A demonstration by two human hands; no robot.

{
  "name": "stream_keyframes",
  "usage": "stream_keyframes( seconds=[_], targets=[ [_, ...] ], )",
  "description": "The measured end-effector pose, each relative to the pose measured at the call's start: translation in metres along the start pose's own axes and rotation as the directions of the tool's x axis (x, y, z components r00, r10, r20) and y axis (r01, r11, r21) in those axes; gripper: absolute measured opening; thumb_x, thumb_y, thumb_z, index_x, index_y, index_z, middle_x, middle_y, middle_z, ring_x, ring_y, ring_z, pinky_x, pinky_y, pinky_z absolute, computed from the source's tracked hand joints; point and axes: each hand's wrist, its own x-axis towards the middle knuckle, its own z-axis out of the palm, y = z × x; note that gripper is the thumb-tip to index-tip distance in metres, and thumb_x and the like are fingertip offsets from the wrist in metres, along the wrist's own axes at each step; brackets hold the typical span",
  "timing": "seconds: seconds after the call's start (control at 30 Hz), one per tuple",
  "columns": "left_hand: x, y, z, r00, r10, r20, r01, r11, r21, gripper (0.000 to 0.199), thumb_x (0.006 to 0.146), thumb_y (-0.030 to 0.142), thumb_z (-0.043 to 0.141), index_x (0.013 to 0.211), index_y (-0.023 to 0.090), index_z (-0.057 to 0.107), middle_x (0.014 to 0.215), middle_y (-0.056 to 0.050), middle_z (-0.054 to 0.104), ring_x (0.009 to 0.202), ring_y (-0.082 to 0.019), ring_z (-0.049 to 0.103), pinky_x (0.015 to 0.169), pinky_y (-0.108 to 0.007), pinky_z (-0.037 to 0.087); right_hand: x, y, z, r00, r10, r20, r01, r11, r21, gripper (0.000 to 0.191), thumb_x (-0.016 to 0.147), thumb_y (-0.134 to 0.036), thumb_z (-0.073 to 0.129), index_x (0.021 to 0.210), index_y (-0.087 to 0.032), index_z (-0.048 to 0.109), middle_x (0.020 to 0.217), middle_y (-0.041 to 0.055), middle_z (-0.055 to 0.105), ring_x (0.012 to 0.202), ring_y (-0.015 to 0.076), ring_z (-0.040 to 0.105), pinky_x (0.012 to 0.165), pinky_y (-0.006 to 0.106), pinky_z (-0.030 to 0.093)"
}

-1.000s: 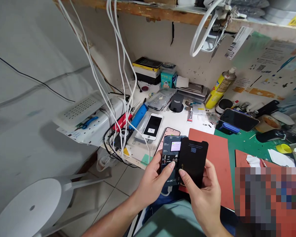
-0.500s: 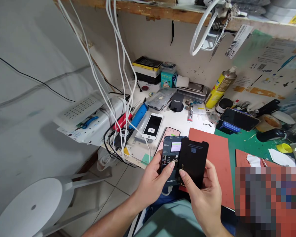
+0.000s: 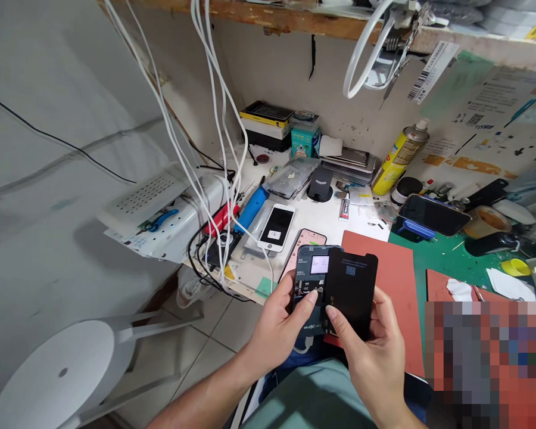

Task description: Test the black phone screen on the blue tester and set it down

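Note:
My left hand (image 3: pixel 280 322) grips a dark phone-sized tester board (image 3: pixel 309 325) with a small lit display near its top. The thumb presses on the board's face by the lower middle. Closed on a black phone screen panel (image 3: pixel 352 286) is my right hand (image 3: pixel 375 348), its thumb on the panel's left part and fingers behind the right edge. The panel has a notch at the top and a small printed square code. It overlaps the board's right side. A white cable (image 3: pixel 310 344) shows beneath the board. Behind them lies a phone with a pink lit screen (image 3: pixel 311 237), partly covered.
A white phone (image 3: pixel 277 228) lies on the bench by blue and red tools (image 3: pixel 251 208). Red mats (image 3: pixel 382 274) cover the bench at right, with a black phone (image 3: pixel 433 214) on a blue stand. White cables (image 3: pixel 209 77) hang at left above a white stool (image 3: pixel 58 375).
The board's small display has gone from showing a green band to a plain pale screen. Both hands keep their grip and have barely shifted.

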Motion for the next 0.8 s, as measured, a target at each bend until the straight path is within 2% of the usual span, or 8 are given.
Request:
stream_keyframes(
  seconds=[0.33, 0.53, 0.8],
  targets=[
    [0.0005, -0.0003, 0.0011, 1.000, 0.007, -0.016, -0.007, 1.000, -0.002, 0.046, 0.099, 0.041, 0.067, 0.142, 0.026, 0.061, 0.135, -0.007, 0.072, 0.132, -0.028, 0.064, 0.112, -0.039, 0.051, -0.0010, -0.0010, 0.0006, 1.000, -0.006, -0.025, 0.006, 1.000, -0.013, 0.049, 0.082, -0.040, 0.086, 0.124, -0.023, 0.066, 0.107, 0.0073, 0.078, 0.090, 0.0231, 0.076, 0.079, 0.035, 0.067],
    [0.0009, 0.0020, 0.0012, 1.000, 0.001, -0.009, -0.001, 1.000, -0.025, 0.043, 0.099, 0.040, 0.067, 0.138, 0.025, 0.062, 0.134, -0.007, 0.073, 0.127, -0.026, 0.067, 0.108, -0.036, 0.053, -0.0024, -0.0020, 0.0007, 0.999, 0.005, -0.033, -0.005, 1.000, -0.008, 0.050, 0.082, -0.040, 0.086, 0.125, -0.023, 0.065, 0.107, 0.0079, 0.077, 0.090, 0.0236, 0.076, 0.078, 0.036, 0.068],
    [0.0025, 0.0015, 0.0026, 0.999, -0.020, -0.041, 0.021, 1.000, 0.003, 0.046, 0.092, 0.042, 0.075, 0.134, 0.024, 0.064, 0.132, -0.009, 0.074, 0.125, -0.029, 0.068, 0.106, -0.038, 0.056, -0.0031, 0.0000, 0.0017, 0.999, -0.019, -0.036, 0.019, 1.000, -0.006, 0.050, 0.082, -0.039, 0.086, 0.125, -0.024, 0.066, 0.111, 0.0076, 0.078, 0.094, 0.0241, 0.076, 0.079, 0.035, 0.067]
  ],
)
